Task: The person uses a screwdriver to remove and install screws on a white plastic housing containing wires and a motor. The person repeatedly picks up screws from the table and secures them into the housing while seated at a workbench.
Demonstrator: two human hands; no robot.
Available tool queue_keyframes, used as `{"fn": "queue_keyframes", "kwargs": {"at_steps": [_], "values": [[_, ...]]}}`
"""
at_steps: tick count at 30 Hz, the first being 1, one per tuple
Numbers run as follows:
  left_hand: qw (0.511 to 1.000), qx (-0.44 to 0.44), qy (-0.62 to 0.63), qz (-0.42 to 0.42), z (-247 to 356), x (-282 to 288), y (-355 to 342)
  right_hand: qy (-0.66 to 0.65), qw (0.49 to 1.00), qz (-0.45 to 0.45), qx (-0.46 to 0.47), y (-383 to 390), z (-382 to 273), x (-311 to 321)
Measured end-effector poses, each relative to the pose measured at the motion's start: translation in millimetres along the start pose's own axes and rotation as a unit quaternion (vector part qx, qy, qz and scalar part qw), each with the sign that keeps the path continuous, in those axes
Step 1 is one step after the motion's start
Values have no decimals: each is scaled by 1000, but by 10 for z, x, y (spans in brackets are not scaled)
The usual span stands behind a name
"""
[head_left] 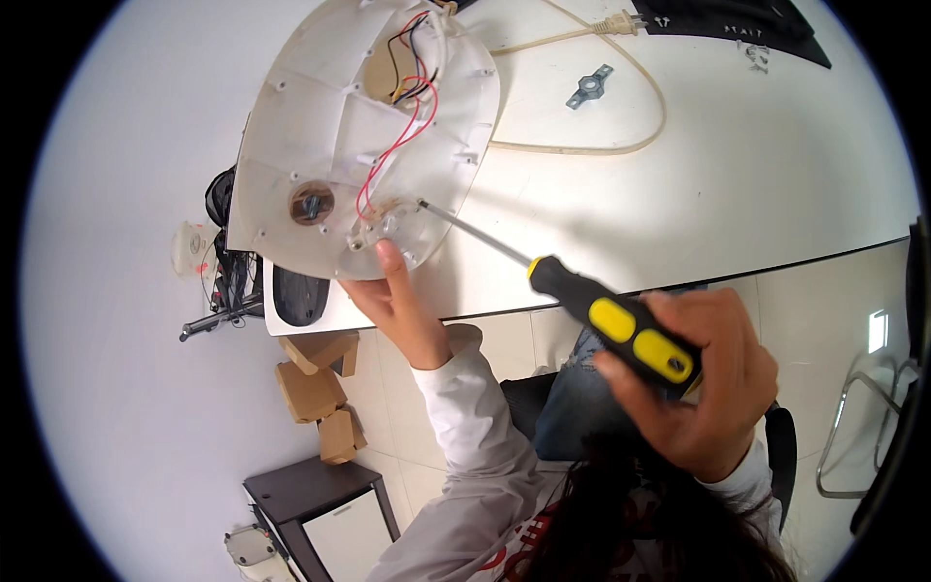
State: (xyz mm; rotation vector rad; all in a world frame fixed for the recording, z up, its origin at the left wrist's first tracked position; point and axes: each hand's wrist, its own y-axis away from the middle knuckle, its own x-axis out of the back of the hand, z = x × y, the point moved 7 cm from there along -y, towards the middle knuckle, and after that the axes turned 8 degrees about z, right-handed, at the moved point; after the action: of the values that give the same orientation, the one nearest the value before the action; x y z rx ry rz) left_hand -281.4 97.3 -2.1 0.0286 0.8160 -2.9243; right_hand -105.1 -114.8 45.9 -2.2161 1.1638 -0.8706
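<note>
A large white plastic housing, its ribbed inner side showing, stands over the table's left part. Red, black and other wires run inside it. My left hand grips the housing's near edge, thumb pressed on a clear round piece. In my right hand is a black and yellow screwdriver, fingers wrapped round its handle. The screwdriver's tip points left at the housing, beside the clear piece; whether it touches a screw I cannot tell.
On the white table lie a grey metal bracket and a beige cable with a plug. Small screws lie by a black mat at the far right. Cardboard boxes and a cabinet stand below left.
</note>
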Motion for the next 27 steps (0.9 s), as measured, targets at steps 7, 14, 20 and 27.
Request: {"fn": "queue_keyframes", "kwargs": {"at_steps": [7,14,20,27], "values": [[999,-13,31,-17,-45,-6,-25,315,913,-240,95,-79,-41,-281],[997,-8,64,-36,-12,-22,-38,348,860,-327,179,-154,-66,-400],[997,-28,57,-43,25,-31,-23,226,900,-367,62,-201,0,-357],[997,-18,52,-48,-51,-30,-51,47,952,-300,49,-160,61,-338]]}}
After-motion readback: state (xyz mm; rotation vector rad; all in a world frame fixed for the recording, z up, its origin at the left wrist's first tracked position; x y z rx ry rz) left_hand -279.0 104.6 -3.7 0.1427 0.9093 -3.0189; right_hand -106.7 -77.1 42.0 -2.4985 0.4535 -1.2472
